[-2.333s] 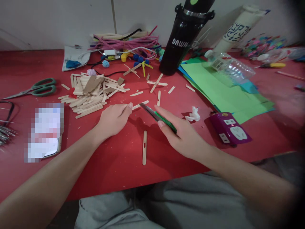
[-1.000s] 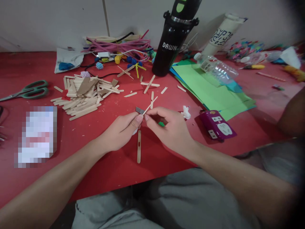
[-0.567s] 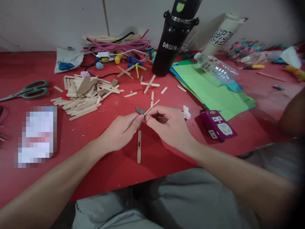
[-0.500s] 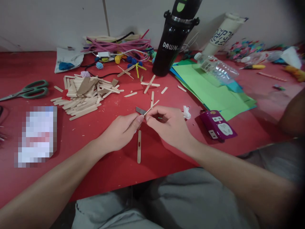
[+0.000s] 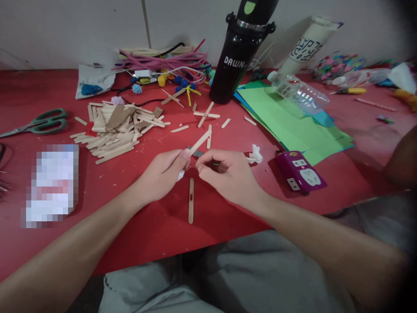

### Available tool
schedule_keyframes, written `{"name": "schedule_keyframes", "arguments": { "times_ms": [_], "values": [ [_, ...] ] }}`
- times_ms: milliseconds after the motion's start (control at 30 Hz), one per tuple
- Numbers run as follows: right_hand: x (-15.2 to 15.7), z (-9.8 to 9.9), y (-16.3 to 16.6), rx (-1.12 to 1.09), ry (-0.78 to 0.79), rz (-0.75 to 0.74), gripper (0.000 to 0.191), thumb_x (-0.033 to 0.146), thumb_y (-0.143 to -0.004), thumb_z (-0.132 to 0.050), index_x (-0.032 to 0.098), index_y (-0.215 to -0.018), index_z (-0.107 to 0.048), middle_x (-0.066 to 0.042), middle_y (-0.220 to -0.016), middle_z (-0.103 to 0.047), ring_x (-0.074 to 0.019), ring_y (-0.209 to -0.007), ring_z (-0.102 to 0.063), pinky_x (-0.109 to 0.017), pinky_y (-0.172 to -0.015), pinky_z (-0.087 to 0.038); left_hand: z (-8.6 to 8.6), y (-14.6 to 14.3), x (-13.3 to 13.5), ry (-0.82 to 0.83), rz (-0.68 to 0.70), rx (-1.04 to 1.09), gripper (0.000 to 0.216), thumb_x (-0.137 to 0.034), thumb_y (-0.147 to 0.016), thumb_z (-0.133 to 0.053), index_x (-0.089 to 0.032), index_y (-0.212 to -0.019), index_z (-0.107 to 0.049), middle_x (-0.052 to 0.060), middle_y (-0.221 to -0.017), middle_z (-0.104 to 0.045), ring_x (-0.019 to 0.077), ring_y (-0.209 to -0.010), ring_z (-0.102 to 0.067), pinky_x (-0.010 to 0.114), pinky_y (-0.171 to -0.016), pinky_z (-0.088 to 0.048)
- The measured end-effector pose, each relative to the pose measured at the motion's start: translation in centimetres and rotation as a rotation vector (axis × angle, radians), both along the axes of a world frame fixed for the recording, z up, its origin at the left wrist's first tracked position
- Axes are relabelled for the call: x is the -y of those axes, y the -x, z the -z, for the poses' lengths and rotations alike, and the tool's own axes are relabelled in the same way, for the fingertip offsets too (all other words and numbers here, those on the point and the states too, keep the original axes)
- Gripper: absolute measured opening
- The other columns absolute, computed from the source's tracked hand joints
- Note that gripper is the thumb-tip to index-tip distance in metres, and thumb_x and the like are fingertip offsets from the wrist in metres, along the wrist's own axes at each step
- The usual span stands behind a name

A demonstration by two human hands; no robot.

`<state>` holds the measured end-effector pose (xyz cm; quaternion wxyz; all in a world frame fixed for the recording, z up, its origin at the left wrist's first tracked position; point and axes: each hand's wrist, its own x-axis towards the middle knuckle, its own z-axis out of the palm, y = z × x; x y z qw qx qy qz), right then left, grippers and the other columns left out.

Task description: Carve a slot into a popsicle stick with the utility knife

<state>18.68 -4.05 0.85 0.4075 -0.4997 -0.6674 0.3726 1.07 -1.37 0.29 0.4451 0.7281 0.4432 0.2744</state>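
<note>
My left hand (image 5: 167, 171) pinches a wooden craft stick (image 5: 199, 142) between thumb and fingers; the stick points up and to the right. A bit of white material (image 5: 181, 174) shows under these fingers. My right hand (image 5: 224, 171) is curled beside it, thumb and index tips drawn together. Whatever they hold, if anything, is too small to make out. A grey blade (image 5: 195, 151) shows between the hands; its other end is hidden by my right hand. Below lies a craft stick with a slot in its middle (image 5: 191, 201). Another stick (image 5: 209, 137) lies beyond the hands.
A pile of craft sticks (image 5: 114, 134) and green-handled scissors (image 5: 48, 121) lie left. Crossed sticks (image 5: 206, 114) lie ahead. A black bottle (image 5: 233, 61) stands behind. Green paper (image 5: 293, 117), crumpled white material (image 5: 256, 153) and a purple socket box (image 5: 299, 171) are at right.
The craft stick has swung higher and now sits in my left hand alone. My left hand has drawn slightly left, away from the right. My right fingertips have come off the stick.
</note>
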Motion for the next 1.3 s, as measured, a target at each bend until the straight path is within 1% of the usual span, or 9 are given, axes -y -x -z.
{"name": "schedule_keyframes", "arguments": {
  "times_ms": [200,300,400,467,600,767,933,1133,1300],
  "values": [
    [-0.6,-0.1,-0.9,0.043,-0.087,0.053,0.016,0.017,-0.083,-0.056,0.018,-0.067,-0.056,0.004,-0.063,-0.054,-0.0093,-0.058,-0.048,-0.024,-0.053,-0.038,-0.3,0.3,-0.4,0.088,-0.049,0.044,0.042,-0.043,-0.097,-0.035,-0.017,-0.065,-0.046,-0.005,-0.057,-0.041,0.0066,-0.053,-0.037,0.022,-0.051,-0.029],
    [-0.8,0.1,-1.2,0.138,-0.211,0.051,0.022,0.022,-0.088,-0.057,0.019,-0.066,-0.054,0.004,-0.060,-0.049,-0.0095,-0.056,-0.044,-0.025,-0.053,-0.038,-0.3,0.3,-0.2,0.110,-0.031,0.065,0.042,-0.043,-0.097,-0.037,-0.017,-0.065,-0.048,-0.005,-0.057,-0.042,0.0064,-0.053,-0.038,0.021,-0.050,-0.029],
    [-0.7,0.5,-1.1,0.156,-0.359,0.030,0.005,0.015,-0.086,-0.058,0.019,-0.085,-0.061,0.001,-0.076,-0.060,-0.0114,-0.067,-0.055,-0.025,-0.061,-0.045,-0.2,0.2,-0.2,0.124,-0.024,0.086,0.043,-0.044,-0.096,-0.039,-0.016,-0.065,-0.051,-0.005,-0.057,-0.043,0.0062,-0.053,-0.039,0.021,-0.050,-0.029],
    [-0.6,0.6,-0.9,0.139,-0.398,0.021,0.013,0.013,-0.085,-0.058,0.019,-0.096,-0.062,-0.002,-0.086,-0.064,-0.0128,-0.074,-0.060,-0.026,-0.065,-0.049,-0.1,0.2,-0.2,0.139,-0.017,0.106,0.042,-0.044,-0.096,-0.040,-0.016,-0.067,-0.054,-0.004,-0.058,-0.045,0.0062,-0.053,-0.040,0.021,-0.049,-0.029],
    [-0.4,0.6,-0.8,0.149,-0.413,0.013,0.012,0.014,-0.086,-0.060,0.020,-0.097,-0.063,-0.002,-0.088,-0.066,-0.0135,-0.078,-0.062,-0.027,-0.068,-0.052,0.0,0.1,-0.3,0.152,0.019,0.132,0.040,-0.043,-0.095,-0.042,-0.016,-0.071,-0.057,-0.004,-0.060,-0.047,0.0065,-0.055,-0.041,0.021,-0.051,-0.030],
    [-0.4,0.6,-0.9,0.102,-0.404,0.028,0.013,0.016,-0.087,-0.060,0.022,-0.099,-0.063,-0.003,-0.093,-0.066,-0.0151,-0.083,-0.064,-0.031,-0.077,-0.056,-0.2,0.2,0.0,0.162,0.072,0.138,0.041,-0.042,-0.096,-0.039,-0.016,-0.067,-0.050,-0.005,-0.058,-0.041,0.0065,-0.055,-0.038,0.021,-0.051,-0.029],
    [-0.6,0.9,-1.4,0.076,-0.353,0.047,0.030,0.021,-0.085,-0.065,0.023,-0.115,-0.060,-0.004,-0.098,-0.068,-0.0170,-0.086,-0.067,-0.034,-0.079,-0.058,-0.1,0.2,0.1,0.180,0.090,0.159,0.041,-0.043,-0.096,-0.039,-0.017,-0.065,-0.043,-0.005,-0.060,-0.037,0.0066,-0.056,-0.034,0.022,-0.052,-0.028],
    [-0.6,0.7,-1.5,0.168,-0.347,0.040,0.017,0.026,-0.083,-0.067,0.020,-0.098,-0.068,-0.001,-0.081,-0.071,-0.0138,-0.070,-0.067,-0.029,-0.067,-0.057,-0.1,0.2,0.2,0.255,0.104,0.177,0.041,-0.045,-0.094,-0.042,-0.017,-0.064,-0.041,-0.005,-0.060,-0.036,0.0069,-0.055,-0.032,0.022,-0.051,-0.027],
    [-0.4,0.4,-1.4,0.190,-0.268,0.057,0.015,0.027,-0.082,-0.067,0.021,-0.095,-0.069,-0.002,-0.080,-0.073,-0.0165,-0.073,-0.069,-0.031,-0.068,-0.059,-0.4,0.3,0.2,0.304,0.068,0.147,0.041,-0.044,-0.092,-0.043,-0.018,-0.060,-0.040,-0.004,-0.056,-0.034,0.0075,-0.051,-0.030,0.023,-0.047,-0.024]
  ]
}}
